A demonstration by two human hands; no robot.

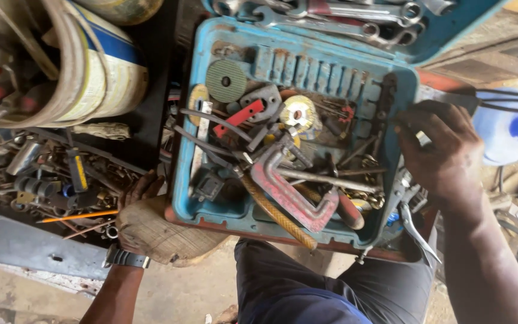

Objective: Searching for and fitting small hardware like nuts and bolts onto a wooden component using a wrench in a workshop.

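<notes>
Head view: left hand (141,207), a watch at its wrist, laid over the edge of a rounded wooden block (163,234), fingers (145,185) curled together on the block's far rim, just beside the left wall of the open blue tool case (182,180). Right hand (445,153) at the case's right rim, fingers (412,123) bent and pinched together near a flat metal strip (445,96); whether actually clamped on the strip or only resting by it, hard to tell. Inside the case, toward the left of the right fingers: a red clamp (295,198) lying across the middle, a braided yellow-brown hose (277,216) under it, a green grinding disc (226,81) at the far corner, a yellow-labelled disc (298,114), loose rods and bits tangled between. Spanners (343,21) in the lid beyond. Pliers (418,231) hanging off the near right corner, below the right wrist. Judged from this: best to keep the left hand firm on the block so the case stays steady, and to draw the right fingers slowly clear of the sharp clutter, lifting rather than dragging, since the tangled rods look likely to snag.
</notes>
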